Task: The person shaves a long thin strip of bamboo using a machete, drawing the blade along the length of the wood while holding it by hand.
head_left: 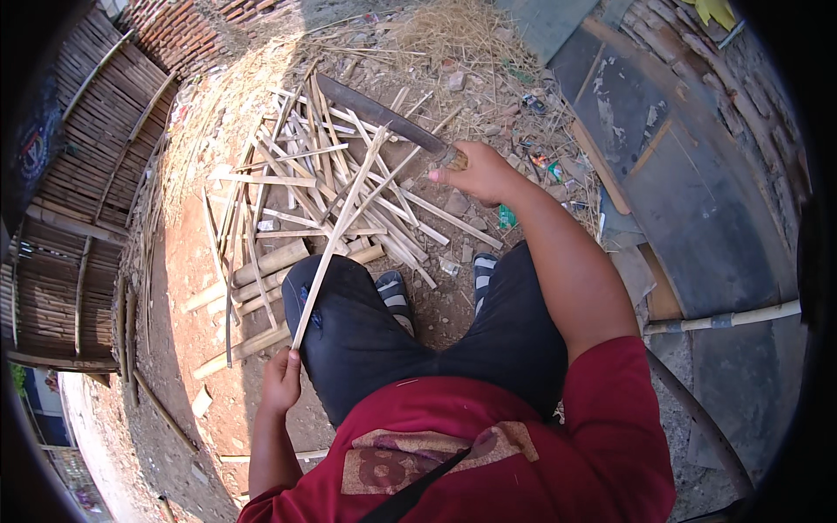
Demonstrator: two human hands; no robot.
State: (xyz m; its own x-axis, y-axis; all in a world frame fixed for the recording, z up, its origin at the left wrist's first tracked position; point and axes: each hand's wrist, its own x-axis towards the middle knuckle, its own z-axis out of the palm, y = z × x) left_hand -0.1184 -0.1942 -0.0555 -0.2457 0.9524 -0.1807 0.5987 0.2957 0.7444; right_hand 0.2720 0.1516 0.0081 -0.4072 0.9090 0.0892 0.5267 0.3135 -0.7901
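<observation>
My right hand (482,174) is closed round the wooden handle of a machete (384,114), whose long dark blade points away to the left. In my left hand (281,381) is the near end of a long, pale bamboo strip (329,248). The strip slants up across my right-angled left knee, and its far end lies close below the blade; whether they touch I cannot tell. Beyond my knees a loose heap of split bamboo strips (318,179) covers the ground. Several thicker bamboo poles (272,263) lie beside my left knee.
Woven bamboo panels (96,166) stand on the left, with a brick stack (196,35) behind. Dark boards (697,192) lie along the right, near a pale pole (732,317). Dry straw (458,35) and litter are scattered at the far side. My sandalled feet (397,301) rest on bare soil.
</observation>
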